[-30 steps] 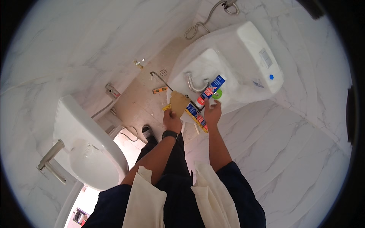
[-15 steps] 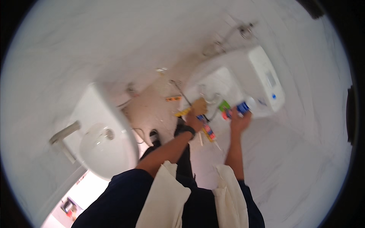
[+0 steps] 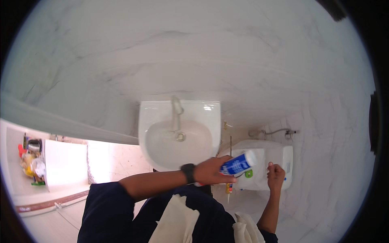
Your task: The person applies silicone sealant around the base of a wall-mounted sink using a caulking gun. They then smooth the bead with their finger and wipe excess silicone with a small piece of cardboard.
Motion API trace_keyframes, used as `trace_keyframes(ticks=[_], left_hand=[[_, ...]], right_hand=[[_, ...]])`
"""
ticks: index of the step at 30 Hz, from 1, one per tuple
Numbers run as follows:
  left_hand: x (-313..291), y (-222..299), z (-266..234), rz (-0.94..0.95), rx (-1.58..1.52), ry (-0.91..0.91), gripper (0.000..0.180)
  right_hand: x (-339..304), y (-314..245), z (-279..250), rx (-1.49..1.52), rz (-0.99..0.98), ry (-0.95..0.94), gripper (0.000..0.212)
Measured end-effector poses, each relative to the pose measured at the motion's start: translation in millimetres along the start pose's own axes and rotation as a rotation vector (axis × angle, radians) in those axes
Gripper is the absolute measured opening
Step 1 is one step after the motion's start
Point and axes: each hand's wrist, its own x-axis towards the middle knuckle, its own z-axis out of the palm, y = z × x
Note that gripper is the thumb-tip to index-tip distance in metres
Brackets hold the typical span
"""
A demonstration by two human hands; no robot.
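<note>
My left hand, with a dark watch on its wrist, is closed around a blue bottle with a white end. The bottle is tilted, its white end up and to the right, over the toilet. To its right my right hand is curled closed, apart from the bottle; whether anything is inside its fingers is hidden. A small green item lies on the toilet just below the bottle. Partly behind my left hand, a yellow tube with a pale nozzle points toward me.
A white washbasin with a faucet is fixed to the marbled wall ahead. A hose with a metal fitting hangs on the wall beyond the toilet. At far left, a bright opening shows a shelf of mixed items.
The view has swung so the basin is now ahead. The blue bottle has passed from my right hand to my left. The brown piece by my left hand is out of sight.
</note>
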Motion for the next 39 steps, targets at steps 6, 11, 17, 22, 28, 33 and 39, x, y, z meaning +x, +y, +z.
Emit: trace_keyframes(ticks=[6, 11, 17, 22, 28, 33, 39], left_hand=[[-196.2, 7.8, -115.9, -0.256, 0.07, 0.337, 0.072], [-304.1, -14.2, -149.2, -0.387, 0.013, 0.548, 0.068], [-354.9, -6.6, -184.9, -0.435, 0.118, 0.531, 0.068], [-371.6, 10.3, -208.5, -0.475, 0.232, 0.53, 0.064], [-388.5, 15.7, -209.7, -0.52, 0.265, 0.57, 0.064], [-402.1, 10.3, -200.7, -0.622, 0.282, 0.635, 0.066], [-417.8, -21.3, -183.3, -0.691, 0.135, 0.816, 0.065]], right_hand=[[-62.5, -76.0, 137.3, -0.248, -0.462, -0.338, 0.016], [-103.4, -139.7, 244.2, 0.276, 0.109, -0.707, 0.06], [-151.0, -204.1, 315.1, 1.235, 0.25, -1.214, 0.077], [-165.8, -222.3, 326.7, 1.199, 0.273, -1.124, 0.054], [-160.5, -230.1, 348.9, 1.055, 0.215, -0.866, 0.031], [-170.6, -259.6, 360.2, 0.886, 0.217, -0.793, 0.046], [-166.8, -290.3, 354.3, 0.246, -0.351, -0.959, 0.036]])
